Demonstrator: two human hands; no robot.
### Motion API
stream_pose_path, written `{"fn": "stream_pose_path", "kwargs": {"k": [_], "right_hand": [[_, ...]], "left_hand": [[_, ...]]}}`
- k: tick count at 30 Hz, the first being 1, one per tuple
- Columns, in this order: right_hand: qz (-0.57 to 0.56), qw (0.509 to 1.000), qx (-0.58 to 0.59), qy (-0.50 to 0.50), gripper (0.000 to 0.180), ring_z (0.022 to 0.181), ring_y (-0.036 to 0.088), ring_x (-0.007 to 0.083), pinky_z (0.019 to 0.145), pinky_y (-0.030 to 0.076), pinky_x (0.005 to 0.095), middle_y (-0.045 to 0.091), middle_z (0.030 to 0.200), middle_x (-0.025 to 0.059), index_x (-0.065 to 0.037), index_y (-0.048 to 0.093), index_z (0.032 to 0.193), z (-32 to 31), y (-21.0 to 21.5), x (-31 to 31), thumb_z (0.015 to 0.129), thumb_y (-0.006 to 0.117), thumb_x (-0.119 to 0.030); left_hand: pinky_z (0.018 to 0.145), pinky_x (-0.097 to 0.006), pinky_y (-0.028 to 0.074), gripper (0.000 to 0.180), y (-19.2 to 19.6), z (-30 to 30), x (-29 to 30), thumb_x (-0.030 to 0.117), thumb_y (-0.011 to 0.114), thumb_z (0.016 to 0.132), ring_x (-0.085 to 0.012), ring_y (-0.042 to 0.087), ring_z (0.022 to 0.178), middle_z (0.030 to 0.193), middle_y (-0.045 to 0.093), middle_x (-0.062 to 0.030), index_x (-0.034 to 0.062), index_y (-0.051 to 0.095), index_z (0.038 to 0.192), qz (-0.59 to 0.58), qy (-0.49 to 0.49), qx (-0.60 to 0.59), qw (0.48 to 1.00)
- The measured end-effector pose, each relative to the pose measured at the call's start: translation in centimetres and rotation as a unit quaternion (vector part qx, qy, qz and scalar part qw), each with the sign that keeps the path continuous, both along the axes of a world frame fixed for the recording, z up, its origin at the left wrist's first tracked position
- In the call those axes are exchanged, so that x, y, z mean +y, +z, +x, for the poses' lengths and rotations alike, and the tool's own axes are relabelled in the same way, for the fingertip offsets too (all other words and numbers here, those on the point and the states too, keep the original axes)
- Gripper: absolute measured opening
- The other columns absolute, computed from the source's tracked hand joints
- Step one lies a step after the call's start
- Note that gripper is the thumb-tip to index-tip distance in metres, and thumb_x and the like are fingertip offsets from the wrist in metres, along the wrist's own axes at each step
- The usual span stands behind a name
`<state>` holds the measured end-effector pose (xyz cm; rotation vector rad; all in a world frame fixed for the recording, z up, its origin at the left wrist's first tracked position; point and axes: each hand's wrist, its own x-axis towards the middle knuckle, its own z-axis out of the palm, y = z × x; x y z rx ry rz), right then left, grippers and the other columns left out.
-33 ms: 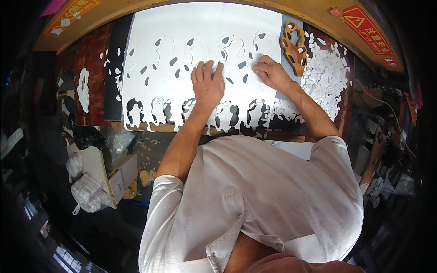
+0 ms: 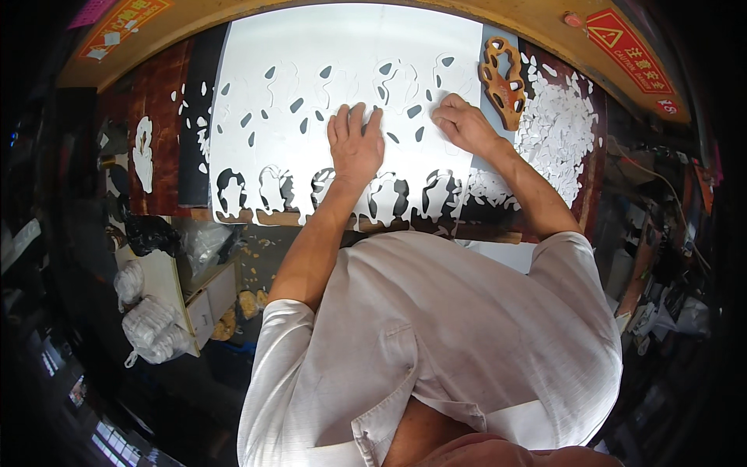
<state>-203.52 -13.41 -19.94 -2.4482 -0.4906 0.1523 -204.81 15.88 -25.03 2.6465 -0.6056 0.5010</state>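
Observation:
A large white sheet [image 2: 350,35] covers the middle of the work table, with rows of curved cut outlines and small dark openings. Along its near edge run bigger cut-out openings. My left hand [image 2: 356,148] lies flat on the sheet, fingers stretched out. To its right, my right hand [image 2: 464,124] rests on the sheet with fingers curled and pressed together; whatever may be in them is hidden. Beyond the right hand, an orange-brown cutting die [image 2: 510,101] with a scalloped edge lies on a grey strip beside the sheet.
Small white offcuts [image 2: 556,128] are heaped at the right. Several cut white pieces [image 2: 143,156] lie on the red-brown table at far left. A yellow machine beam [image 2: 537,15] with a red button [image 2: 572,19] spans the back. Low left are a cabinet [image 2: 199,315] and white bagged bundles [image 2: 156,331].

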Motion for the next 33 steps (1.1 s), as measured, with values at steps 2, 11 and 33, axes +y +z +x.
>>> {"fn": "stream_pose_path", "kwargs": {"k": [2, 11, 33], "right_hand": [[0.003, 1.0, 0.001, 0.0, 0.012, 0.098, 0.069, 0.0385, 0.089, 0.056, 0.0449, 0.065, 0.112, 0.0155, -0.004, 0.073, 0.107, 0.3, 0.3, 0.2, 0.101, 0.066, -0.011], [0.066, 0.997, 0.028, -0.03, 0.018, 0.099, 0.068, 0.0367, 0.091, 0.056, 0.0444, 0.064, 0.114, 0.0143, -0.007, 0.075, 0.116, -0.6, 0.5, -0.6, 0.103, 0.065, -0.014], [0.037, 0.997, 0.068, -0.032, 0.024, 0.095, 0.069, 0.0328, 0.086, 0.057, 0.0405, 0.065, 0.111, 0.0131, -0.009, 0.068, 0.123, -0.8, 0.8, -0.3, 0.099, 0.072, -0.013]], "left_hand": [[0.125, -0.062, 0.028, 0.05, 0.0, 0.0, 0.0, 0.019, 0.074, 0.09, -0.0426, 0.04, 0.146, 0.151, 0.052, -0.0146, 0.015, 0.07, 0.139, 0.007, 0.001, 0.005, 1.0], [0.124, -0.062, 0.028, 0.05, 0.0, 0.0, -0.1, 0.018, 0.073, 0.091, -0.0431, 0.04, 0.146, 0.151, 0.052, -0.0153, 0.0149, 0.07, 0.14, 0.014, 0.002, 0.003, 1.0], [0.123, -0.062, 0.029, 0.047, 0.1, 0.0, 0.0, 0.018, 0.071, 0.092, -0.0432, 0.041, 0.145, 0.149, 0.053, -0.0159, 0.0135, 0.07, 0.139, -0.001, -0.004, -0.011, 1.0]]}}
